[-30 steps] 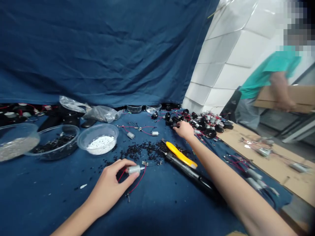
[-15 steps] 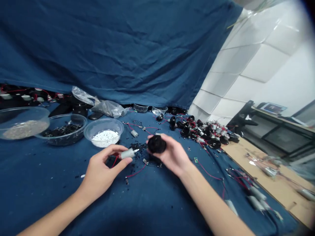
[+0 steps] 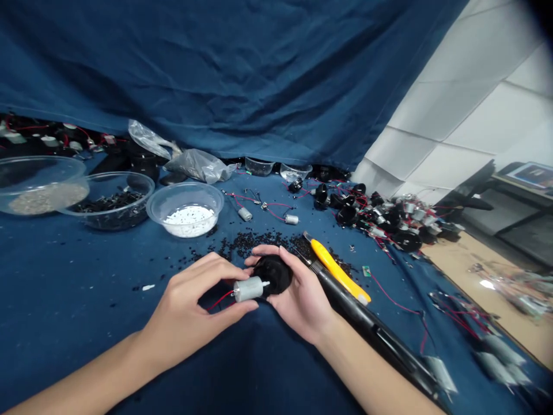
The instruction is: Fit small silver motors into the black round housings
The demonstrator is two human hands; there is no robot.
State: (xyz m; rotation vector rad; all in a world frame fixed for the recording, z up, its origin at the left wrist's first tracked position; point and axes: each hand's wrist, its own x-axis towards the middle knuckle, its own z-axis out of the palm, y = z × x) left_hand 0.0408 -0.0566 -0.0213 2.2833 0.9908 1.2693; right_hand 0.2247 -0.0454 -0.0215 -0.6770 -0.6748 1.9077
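Between the thumb and fingers of my left hand is a small silver motor with a red wire at its back end. Its white-tipped shaft points right, at the black round part; whether they touch is unclear. My right hand is wrapped round that black part from the right and below. Just right of it, a yellow-handled cutter lies beside a long black tool, partly under my right forearm. Small black pieces are scattered behind my hands on the blue cloth.
Clear bowls stand at the left, one with white bits, one with black parts, one with greyish bits. A pile of wired motors and black parts lies at right. Loose motors lie nearer, by the cardboard.
My left hand has brought the motor right, up to the black part in my right hand. The view has shifted, and the yellow cutter and long black tool now show.
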